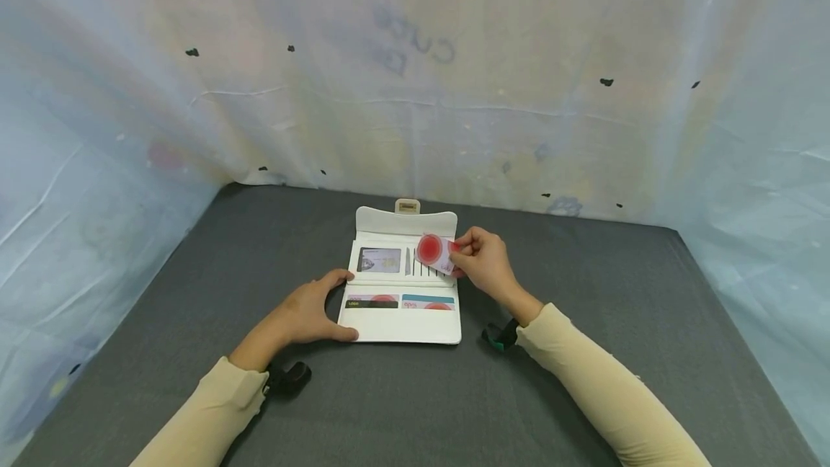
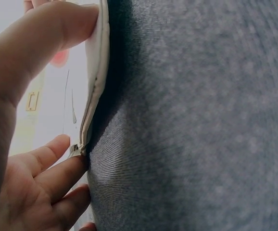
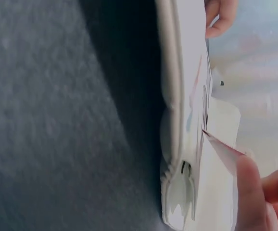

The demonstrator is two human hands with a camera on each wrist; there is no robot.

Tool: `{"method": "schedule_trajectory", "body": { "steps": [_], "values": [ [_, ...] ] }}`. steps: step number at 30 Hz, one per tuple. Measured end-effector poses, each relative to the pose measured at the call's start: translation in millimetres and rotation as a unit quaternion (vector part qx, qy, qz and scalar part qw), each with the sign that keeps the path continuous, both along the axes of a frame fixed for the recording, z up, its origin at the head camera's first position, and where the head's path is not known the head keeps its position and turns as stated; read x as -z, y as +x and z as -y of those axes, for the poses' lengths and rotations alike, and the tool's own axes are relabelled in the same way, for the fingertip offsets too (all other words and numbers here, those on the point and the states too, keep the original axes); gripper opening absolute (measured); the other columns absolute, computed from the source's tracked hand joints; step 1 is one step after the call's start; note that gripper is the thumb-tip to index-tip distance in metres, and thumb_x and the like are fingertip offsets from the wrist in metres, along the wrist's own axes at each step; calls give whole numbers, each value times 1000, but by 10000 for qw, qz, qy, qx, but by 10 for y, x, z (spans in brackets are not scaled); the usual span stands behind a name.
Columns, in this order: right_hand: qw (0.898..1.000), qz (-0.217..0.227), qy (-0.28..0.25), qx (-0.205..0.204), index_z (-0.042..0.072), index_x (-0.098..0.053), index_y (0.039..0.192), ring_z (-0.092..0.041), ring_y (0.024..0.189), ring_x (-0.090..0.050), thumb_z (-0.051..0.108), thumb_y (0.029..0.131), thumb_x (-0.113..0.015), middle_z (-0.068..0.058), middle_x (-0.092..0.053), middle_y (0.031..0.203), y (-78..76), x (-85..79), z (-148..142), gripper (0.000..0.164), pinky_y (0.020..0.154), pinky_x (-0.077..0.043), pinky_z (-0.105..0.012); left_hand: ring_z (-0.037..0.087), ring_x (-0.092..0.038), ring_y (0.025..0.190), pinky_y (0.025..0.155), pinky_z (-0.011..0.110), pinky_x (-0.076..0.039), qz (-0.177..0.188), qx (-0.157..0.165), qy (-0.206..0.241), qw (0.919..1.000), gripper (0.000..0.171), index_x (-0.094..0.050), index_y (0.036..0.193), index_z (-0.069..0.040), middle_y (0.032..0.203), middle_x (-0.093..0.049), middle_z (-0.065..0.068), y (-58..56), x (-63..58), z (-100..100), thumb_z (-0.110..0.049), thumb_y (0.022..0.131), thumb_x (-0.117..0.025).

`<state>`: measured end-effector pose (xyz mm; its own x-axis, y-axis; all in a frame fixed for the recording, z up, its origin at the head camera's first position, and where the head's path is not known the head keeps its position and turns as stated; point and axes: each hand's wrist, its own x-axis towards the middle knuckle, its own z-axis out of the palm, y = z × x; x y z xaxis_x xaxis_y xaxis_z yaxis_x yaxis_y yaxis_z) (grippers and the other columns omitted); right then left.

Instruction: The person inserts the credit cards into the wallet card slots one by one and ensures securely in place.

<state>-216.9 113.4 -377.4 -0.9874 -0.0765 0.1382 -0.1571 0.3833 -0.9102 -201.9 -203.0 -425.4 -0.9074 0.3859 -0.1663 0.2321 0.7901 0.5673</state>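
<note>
A white long wallet (image 1: 400,328) lies unfolded, its clasp tab (image 1: 407,206) at the far end. My right hand (image 1: 485,259) pinches a white card with red circles (image 1: 431,251) over the wallet's right-hand slots. In the right wrist view the tilted card (image 3: 221,150) has its lower edge right at the slots. My left hand (image 1: 310,312) spreads along the wallet's left side. In the left wrist view, its thumb (image 2: 57,26) presses on the near corner and its fingertips touch the side edge.
Two cards, one black-banded (image 1: 372,301) and one blue-topped (image 1: 428,302), sit in the near pockets. Another card (image 1: 380,261) shows through the upper left window. Dark grey cloth (image 1: 402,409) covers the table. Pale curtains (image 1: 415,128) hang behind and at both sides.
</note>
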Motion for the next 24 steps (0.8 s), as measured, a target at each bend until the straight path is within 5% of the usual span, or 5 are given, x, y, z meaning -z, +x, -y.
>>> {"method": "schedule_trajectory", "body": {
  "steps": [5,11,18,24],
  "values": [
    [9991,164,-383,129,-13,-58,96,-33,63,-69,-8,84,-64,-30,-62,76,-115,192,-37,15,58,-58,-41,50,-34,136,105,64,-33,-8,0,-1,10000,102,-39,143,-23,151,-41,10,-14,14,17,-61,59,-83],
    [9942,578,-873,246,-12,-57,97,-31,61,-69,-10,83,-63,-33,-59,78,-134,204,-16,15,62,-57,-47,49,-37,134,104,62,-33,-67,94,-4,9999,102,-40,142,-20,149,-44,10,-12,3,29,-58,58,-85],
    [9893,940,-1078,281,-12,-56,100,-16,54,-66,-10,84,-62,-12,-62,70,-158,222,-32,17,59,-58,-37,50,-37,134,103,63,-34,-71,79,-72,9999,102,-40,142,-20,149,-44,10,-5,-22,36,-58,58,-85],
    [9878,911,-1231,264,-12,-55,100,-19,56,-67,-9,85,-63,-12,-63,73,-176,274,-22,18,60,-58,-38,47,-42,131,102,61,-37,-104,85,-89,9999,100,-42,141,-20,148,-46,10,-6,-44,49,-56,58,-85]
  ]
}}
